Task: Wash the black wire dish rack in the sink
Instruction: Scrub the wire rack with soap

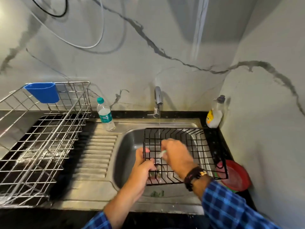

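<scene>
The black wire dish rack sits tilted over the steel sink, its right side resting on the counter. My left hand grips the rack's left edge, fingers hooked through the wires. My right hand is inside the rack, closed on a small pale green scrubber pressed against the wires. It is blurred. A thin stream of water falls from the chrome tap into the rack, just behind my right hand.
A large steel wire rack with a blue plastic cup stands on the left counter. A water bottle stands on the drainboard. A dish soap bottle is in the back right corner. A red plate lies right of the sink.
</scene>
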`<state>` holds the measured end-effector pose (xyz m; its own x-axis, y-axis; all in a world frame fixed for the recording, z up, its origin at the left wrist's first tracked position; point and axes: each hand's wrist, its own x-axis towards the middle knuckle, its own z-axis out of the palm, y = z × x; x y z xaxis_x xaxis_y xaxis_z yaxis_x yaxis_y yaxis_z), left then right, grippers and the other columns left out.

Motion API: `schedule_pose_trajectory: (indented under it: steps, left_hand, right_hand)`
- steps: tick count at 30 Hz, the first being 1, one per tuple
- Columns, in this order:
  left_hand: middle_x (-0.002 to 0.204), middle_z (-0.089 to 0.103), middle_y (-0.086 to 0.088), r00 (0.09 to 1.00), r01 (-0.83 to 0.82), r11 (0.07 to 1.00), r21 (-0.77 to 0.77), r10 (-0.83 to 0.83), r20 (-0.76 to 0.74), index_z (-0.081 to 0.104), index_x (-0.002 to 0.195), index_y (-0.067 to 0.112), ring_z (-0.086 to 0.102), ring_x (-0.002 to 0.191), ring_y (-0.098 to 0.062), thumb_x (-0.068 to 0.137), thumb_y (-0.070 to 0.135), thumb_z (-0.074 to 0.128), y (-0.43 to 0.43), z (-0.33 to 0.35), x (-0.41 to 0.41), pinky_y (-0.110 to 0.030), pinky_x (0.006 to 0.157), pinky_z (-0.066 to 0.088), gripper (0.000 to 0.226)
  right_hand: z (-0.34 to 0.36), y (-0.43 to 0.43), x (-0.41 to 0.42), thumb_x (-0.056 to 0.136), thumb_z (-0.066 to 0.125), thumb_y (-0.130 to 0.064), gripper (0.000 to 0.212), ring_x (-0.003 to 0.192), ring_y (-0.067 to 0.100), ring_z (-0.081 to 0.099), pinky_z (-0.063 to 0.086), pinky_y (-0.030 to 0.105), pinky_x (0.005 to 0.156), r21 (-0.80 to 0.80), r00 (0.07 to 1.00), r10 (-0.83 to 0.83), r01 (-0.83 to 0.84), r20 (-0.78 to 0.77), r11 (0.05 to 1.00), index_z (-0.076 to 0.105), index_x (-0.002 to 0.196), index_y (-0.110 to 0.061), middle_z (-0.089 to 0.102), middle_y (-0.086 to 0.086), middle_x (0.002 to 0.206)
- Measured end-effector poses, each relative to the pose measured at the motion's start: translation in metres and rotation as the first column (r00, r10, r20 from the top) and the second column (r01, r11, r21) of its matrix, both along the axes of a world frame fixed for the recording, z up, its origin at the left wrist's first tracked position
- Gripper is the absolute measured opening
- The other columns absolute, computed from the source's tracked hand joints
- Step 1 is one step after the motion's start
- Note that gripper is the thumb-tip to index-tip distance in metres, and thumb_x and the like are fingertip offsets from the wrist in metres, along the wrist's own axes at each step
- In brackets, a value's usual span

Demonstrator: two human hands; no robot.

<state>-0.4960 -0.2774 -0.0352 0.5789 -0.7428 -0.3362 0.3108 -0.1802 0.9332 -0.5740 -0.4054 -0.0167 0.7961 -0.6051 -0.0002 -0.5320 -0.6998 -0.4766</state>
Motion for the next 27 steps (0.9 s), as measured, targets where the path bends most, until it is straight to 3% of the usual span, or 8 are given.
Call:
schedule_pose_trajectory:
  steps: [4, 6, 10, 13, 15, 20, 23, 27]
  left_hand:
    - [0.1, 0.051, -0.012, 1.0, -0.016, 0.997, -0.08, 0.016, -0.009, 0.049, 0.11, 0.03, 0.056, 0.092, -0.029, 0.083, -0.005, 0.048, 0.006, -0.003, 0.01, -0.041, 0.07, 0.051, 0.044]
    - [0.098, 0.048, -0.011, 1.0, -0.002, 0.995, -0.103, 0.005, 0.025, 0.049, 0.109, 0.033, 0.053, 0.089, -0.028, 0.08, 0.0, 0.05, 0.009, -0.003, 0.013, -0.043, 0.073, 0.05, 0.044]
    - [0.096, 0.054, -0.009, 0.998, -0.028, 0.992, -0.126, 0.034, 0.044, 0.051, 0.1, 0.041, 0.055, 0.087, -0.027, 0.07, 0.006, 0.052, 0.003, 0.0, 0.021, -0.045, 0.075, 0.05, 0.046]
    - [0.105, 0.056, -0.022, 0.998, -0.022, 0.983, -0.182, 0.034, 0.061, 0.05, 0.102, 0.039, 0.059, 0.094, -0.032, 0.068, 0.008, 0.05, 0.001, 0.001, 0.03, -0.049, 0.079, 0.056, 0.046]
    - [0.11, 0.057, -0.024, 0.998, -0.022, 0.975, -0.22, 0.035, 0.058, 0.051, 0.106, 0.038, 0.061, 0.096, -0.03, 0.071, 0.006, 0.049, 0.002, -0.001, 0.033, -0.05, 0.082, 0.058, 0.047]
    - [0.097, 0.05, -0.005, 0.972, -0.027, 0.963, -0.268, 0.088, 0.217, 0.05, 0.105, 0.036, 0.049, 0.092, -0.028, 0.075, 0.005, 0.05, 0.009, -0.004, 0.054, -0.049, 0.084, 0.05, 0.044]
    - [0.096, 0.047, -0.015, 0.966, -0.024, 0.964, -0.265, 0.091, 0.243, 0.05, 0.107, 0.034, 0.047, 0.091, -0.03, 0.07, 0.004, 0.052, 0.004, -0.007, 0.053, -0.061, 0.084, 0.049, 0.047]
    - [0.088, 0.052, 0.003, 0.93, 0.038, 0.958, -0.283, 0.07, 0.362, 0.05, 0.108, 0.03, 0.049, 0.084, -0.018, 0.072, 0.001, 0.052, -0.002, -0.007, 0.048, -0.047, 0.08, 0.046, 0.046]
  right_hand:
    - [0.006, -0.039, -0.024, 0.096, 0.06, -0.018, 0.007, 0.095, 0.016, 0.065, 0.049, 0.022, 0.076, -0.168, 0.949, -0.296, 0.276, -0.109, 0.946, 0.062, 0.102, -0.022, 0.06, -0.005, 0.094]
    - [0.006, -0.034, -0.021, 0.097, 0.057, -0.016, 0.011, 0.096, 0.02, 0.067, 0.052, 0.027, 0.077, -0.235, 0.923, -0.351, 0.31, -0.157, 0.921, 0.063, 0.106, -0.018, 0.067, 0.001, 0.101]
    - [0.001, 0.015, 0.017, 0.094, 0.064, -0.016, 0.007, 0.094, 0.015, 0.064, 0.051, 0.019, 0.079, -0.018, 0.974, -0.156, 0.155, -0.167, 0.988, 0.063, 0.101, -0.019, 0.064, -0.002, 0.099]
    - [0.008, 0.031, 0.03, 0.091, 0.069, -0.017, 0.008, 0.097, 0.015, 0.062, 0.052, 0.02, 0.081, 0.101, 0.98, -0.016, 0.037, -0.198, 0.994, 0.065, 0.098, -0.019, 0.063, -0.002, 0.1]
    - [0.015, 0.016, 0.024, 0.092, 0.065, -0.016, 0.005, 0.094, 0.017, 0.063, 0.051, 0.021, 0.079, 0.031, 0.958, -0.06, 0.071, -0.279, 0.997, 0.064, 0.096, -0.019, 0.064, 0.0, 0.099]
    - [0.023, -0.027, -0.004, 0.095, 0.056, -0.013, 0.013, 0.1, 0.029, 0.066, 0.052, 0.033, 0.079, -0.266, 0.844, -0.343, 0.248, -0.412, 0.931, 0.066, 0.102, -0.012, 0.068, 0.011, 0.105]
    - [0.02, -0.001, 0.028, 0.092, 0.061, -0.012, 0.006, 0.095, 0.027, 0.064, 0.055, 0.035, 0.083, -0.143, 0.857, -0.27, 0.23, -0.439, 0.963, 0.065, 0.094, -0.016, 0.069, 0.009, 0.107]
    - [0.021, 0.033, 0.052, 0.09, 0.068, -0.013, 0.015, 0.095, 0.021, 0.064, 0.054, 0.03, 0.086, 0.093, 0.929, -0.053, 0.093, -0.366, 0.991, 0.068, 0.104, -0.018, 0.065, 0.001, 0.098]
